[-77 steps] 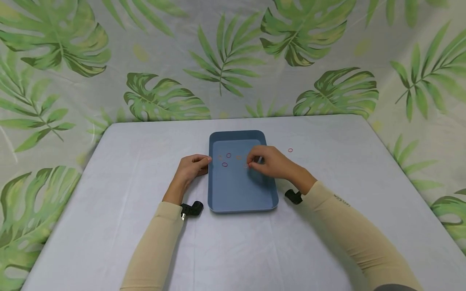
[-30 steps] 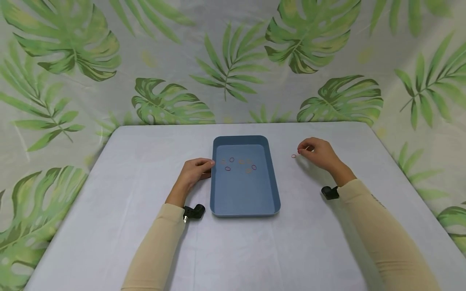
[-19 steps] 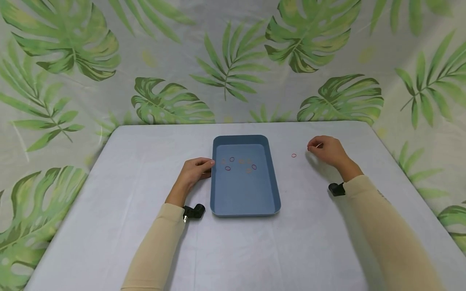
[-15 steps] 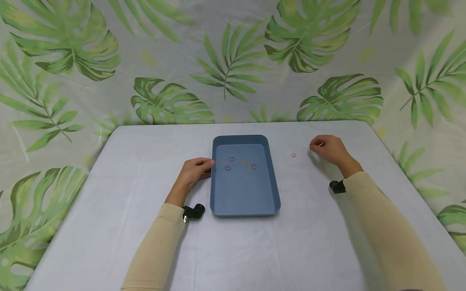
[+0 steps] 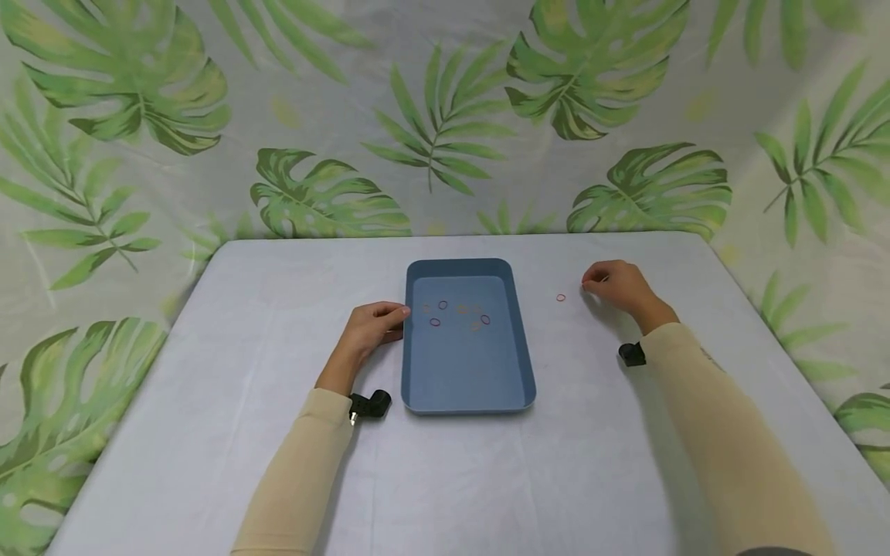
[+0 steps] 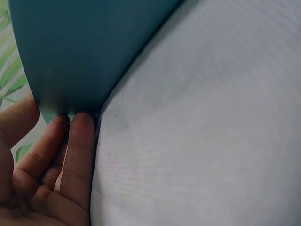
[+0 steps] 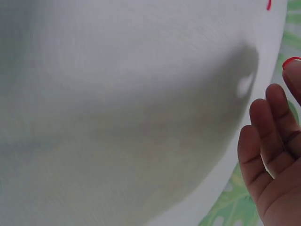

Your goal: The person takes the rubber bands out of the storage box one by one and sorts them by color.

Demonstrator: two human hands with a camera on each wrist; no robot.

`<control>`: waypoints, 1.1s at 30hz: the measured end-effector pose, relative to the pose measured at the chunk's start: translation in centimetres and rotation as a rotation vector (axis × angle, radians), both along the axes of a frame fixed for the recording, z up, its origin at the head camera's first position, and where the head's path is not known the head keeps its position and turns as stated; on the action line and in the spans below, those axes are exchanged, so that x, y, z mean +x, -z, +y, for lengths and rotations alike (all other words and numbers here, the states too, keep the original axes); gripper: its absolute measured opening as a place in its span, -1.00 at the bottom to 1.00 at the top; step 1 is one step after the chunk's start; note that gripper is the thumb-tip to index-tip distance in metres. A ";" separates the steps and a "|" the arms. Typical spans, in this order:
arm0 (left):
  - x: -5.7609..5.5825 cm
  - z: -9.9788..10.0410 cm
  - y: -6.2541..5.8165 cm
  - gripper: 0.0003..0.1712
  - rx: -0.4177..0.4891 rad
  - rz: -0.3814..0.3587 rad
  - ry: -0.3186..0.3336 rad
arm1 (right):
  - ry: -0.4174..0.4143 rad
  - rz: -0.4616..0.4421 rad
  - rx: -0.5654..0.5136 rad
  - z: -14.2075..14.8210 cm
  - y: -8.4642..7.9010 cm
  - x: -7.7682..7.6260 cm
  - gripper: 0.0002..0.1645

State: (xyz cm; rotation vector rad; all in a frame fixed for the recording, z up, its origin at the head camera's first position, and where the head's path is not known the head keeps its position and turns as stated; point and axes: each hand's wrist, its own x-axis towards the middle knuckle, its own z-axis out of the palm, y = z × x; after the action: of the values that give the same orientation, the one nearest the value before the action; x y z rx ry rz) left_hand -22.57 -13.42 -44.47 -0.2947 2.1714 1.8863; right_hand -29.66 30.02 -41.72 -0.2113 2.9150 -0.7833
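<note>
My left hand [image 5: 370, 330] holds the left rim of the blue tray [image 5: 467, 377]. In the left wrist view its fingertips [image 6: 82, 123] touch the tray's outer wall, with the thumb at the rim. Right of the tray, just above the table, my right hand [image 5: 623, 289] pinches a small red rubber band [image 7: 290, 59] between thumb and index finger; the index finger is mostly out of the right wrist view. Red bands [image 5: 435, 322] and pale tan bands [image 5: 476, 326] lie apart inside the tray.
Another red band [image 5: 561, 297] lies on the white-covered table [image 5: 278, 278], between the tray and my right hand. A leaf-patterned cloth [image 5: 452, 116] hangs behind the table's far edge.
My right hand has moved from over the tray out to the right side of the table, then slightly back left. A third red band now shows in the tray. The left hand stays at the rim.
</note>
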 end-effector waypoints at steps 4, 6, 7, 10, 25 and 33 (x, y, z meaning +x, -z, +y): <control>0.0 -0.1 0.1 -0.60 0.003 0.006 0.003 | -0.013 -0.025 0.028 -0.6 0.4 -0.1 -0.77; -0.1 -0.1 0.1 -0.60 0.002 0.010 0.006 | -0.027 -0.024 0.044 -0.9 0.5 -0.2 -0.77; -0.1 -0.1 0.1 -0.59 0.001 0.011 0.007 | -0.033 -0.024 0.050 -1.1 0.6 -0.2 -0.77; -0.1 -0.1 0.2 -0.59 -0.004 0.010 0.005 | -0.047 -0.017 0.066 -1.6 0.6 -0.3 -0.78; 0.0 0.0 0.1 -0.61 0.000 0.019 -0.002 | -0.044 -0.028 0.098 -2.0 0.7 -0.1 -0.78; 0.0 0.0 0.1 -0.60 0.011 0.018 0.000 | -0.052 -0.026 0.093 -2.0 0.7 0.0 -0.77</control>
State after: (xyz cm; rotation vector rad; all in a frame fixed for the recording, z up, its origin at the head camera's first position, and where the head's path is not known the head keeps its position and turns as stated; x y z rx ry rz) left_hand -22.53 -13.39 -44.61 -0.2769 2.1716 1.9071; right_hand -29.64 28.06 -42.45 -0.2644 2.9001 -0.6366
